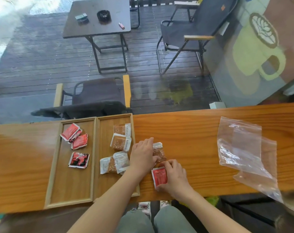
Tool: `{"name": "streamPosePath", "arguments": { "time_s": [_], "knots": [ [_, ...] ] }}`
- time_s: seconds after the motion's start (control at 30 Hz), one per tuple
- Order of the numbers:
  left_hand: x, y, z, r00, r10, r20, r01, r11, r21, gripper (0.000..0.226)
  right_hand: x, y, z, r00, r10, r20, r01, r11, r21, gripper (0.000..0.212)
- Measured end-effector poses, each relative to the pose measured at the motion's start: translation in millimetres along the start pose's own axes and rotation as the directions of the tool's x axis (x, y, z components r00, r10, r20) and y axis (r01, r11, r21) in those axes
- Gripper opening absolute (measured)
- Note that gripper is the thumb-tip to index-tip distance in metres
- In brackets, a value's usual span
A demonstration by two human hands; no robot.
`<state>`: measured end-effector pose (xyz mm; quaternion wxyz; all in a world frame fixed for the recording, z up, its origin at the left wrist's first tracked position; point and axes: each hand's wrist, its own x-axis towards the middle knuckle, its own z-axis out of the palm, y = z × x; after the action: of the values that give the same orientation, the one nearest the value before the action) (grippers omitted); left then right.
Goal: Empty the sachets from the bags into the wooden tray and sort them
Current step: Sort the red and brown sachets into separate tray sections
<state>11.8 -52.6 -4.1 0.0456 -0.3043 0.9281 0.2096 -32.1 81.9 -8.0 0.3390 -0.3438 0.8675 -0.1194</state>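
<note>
- Setting: long wooden counter [193, 132] at a window; decking, folding chairs and a small table beyond the glass.
- Loose brown sachet [159, 152]: flat on the counter, just right of the wooden tray [95, 158], long axis running away from the person.
- Loose red sachet [159, 177]: flat on the counter, nearer the person than the brown one, also right of the tray.
- Left hand [143, 155]: fingers spread, pressed on the brown sachet, not closed round it; the nearer hand to the tray.
- Right hand [174, 177]: fingertips pinching the red sachet's edge.
- Tray, left compartment: red sachets [74, 137]. Right compartment: brown and white sachets [121, 140].
- Judgement: both loose sachets must travel leftward; red goes farther.
- Emptied plastic bags [243, 145]: well right of the tray.
</note>
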Motion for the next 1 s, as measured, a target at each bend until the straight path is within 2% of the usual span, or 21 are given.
{"name": "streamPosePath", "arguments": {
  "time_s": [0.13, 0.3, 0.43, 0.53, 0.6, 0.7, 0.77, 0.83, 0.9, 1.0],
  "knots": [
    [10.8, 5.7, 2.4, 0.996, -0.084, 0.043, 0.086, 0.994, -0.063, 0.066, 2.8, -2.9, 0.4, 0.999, 0.037, -0.030, -0.039, 0.998, -0.046, 0.059],
    [21.5, 2.8, -0.3, 0.984, -0.143, 0.107, 0.156, 0.979, -0.132, 0.031, 6.8, 0.6, -18.3, 1.000, 0.015, 0.003, -0.015, 1.000, 0.025, 0.022],
    [21.1, 5.2, -14.1, 0.979, -0.152, 0.135, 0.183, 0.948, -0.261, 0.021, 7.8, 7.6, -30.9, 0.994, 0.080, 0.077, -0.094, 0.974, 0.205, 0.029],
    [16.6, 1.7, -37.9, 0.979, -0.150, 0.135, 0.194, 0.881, -0.431, 0.016, 7.1, 13.9, -35.1, 0.989, 0.109, 0.101, -0.134, 0.948, 0.290, 0.018],
    [11.8, -5.1, -54.9, 0.980, -0.086, 0.180, 0.162, 0.866, -0.473, 0.017, 6.4, 17.4, -36.4, 0.989, 0.101, 0.110, -0.131, 0.937, 0.324, 0.017],
    [3.0, -12.7, -70.6, 0.960, 0.016, 0.279, 0.078, 0.943, -0.325, 0.013, 7.2, 20.9, -39.1, 0.990, 0.085, 0.115, -0.119, 0.935, 0.335, 0.019],
    [-2.6, -13.7, -72.1, 0.960, 0.035, 0.278, 0.028, 0.975, -0.222, 0.013, 9.8, 21.8, -40.4, 0.991, 0.068, 0.113, -0.103, 0.934, 0.343, 0.018],
    [-7.3, -15.5, -73.3, 0.976, -0.043, 0.215, 0.111, 0.942, -0.318, 0.010, 12.7, 17.7, -40.9, 0.993, 0.036, 0.110, -0.072, 0.934, 0.350, 0.021],
    [-11.1, -19.8, -75.8, 0.976, -0.149, 0.161, 0.208, 0.860, -0.467, 0.011, 17.4, 9.0, -40.2, 0.996, -0.005, 0.088, -0.026, 0.934, 0.357, 0.028],
    [-17.6, -29.0, -80.8, 0.959, -0.259, 0.115, 0.275, 0.753, -0.597, 0.011, 26.4, -11.5, -36.2, 0.996, -0.083, 0.027, 0.070, 0.947, 0.313, 0.030]
  ]
}}
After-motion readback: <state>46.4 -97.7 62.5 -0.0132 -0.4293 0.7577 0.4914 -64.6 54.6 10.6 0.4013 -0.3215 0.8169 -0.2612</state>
